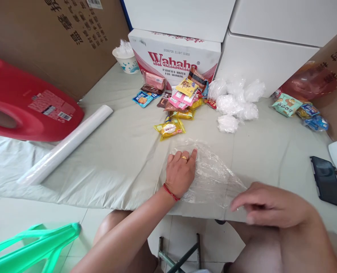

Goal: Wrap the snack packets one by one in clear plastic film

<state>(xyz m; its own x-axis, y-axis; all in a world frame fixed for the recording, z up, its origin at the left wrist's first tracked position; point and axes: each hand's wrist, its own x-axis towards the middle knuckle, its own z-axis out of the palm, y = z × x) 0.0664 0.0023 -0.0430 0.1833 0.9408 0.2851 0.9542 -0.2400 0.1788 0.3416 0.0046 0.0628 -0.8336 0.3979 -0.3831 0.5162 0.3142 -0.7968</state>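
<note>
A clear, crinkled sheet of plastic (211, 178), perhaps a thin bag, lies spread on the covered table in front of me. My left hand (181, 170), with a ring and a red bracelet, rests palm down on its left part. The fingers there are extended forward, with the index fingertip touching the plastic. At the sheet's right corner is my right hand (271, 204), slightly blurred, its index finger pointing left and apart from the fingers below. Beyond the sheet sit a yellow snack packet (170, 129) and several crumpled clear plastic bundles (233, 102).
A pile of snack packets (182, 98) leans toward a Wahaha carton (174, 53). Left are a paper cup (125, 60), a plastic roll (68, 144) and a red jug (29, 102). Rightward lie a phone (326, 182) and more packets (288, 105). A green stool (37, 246) stands below.
</note>
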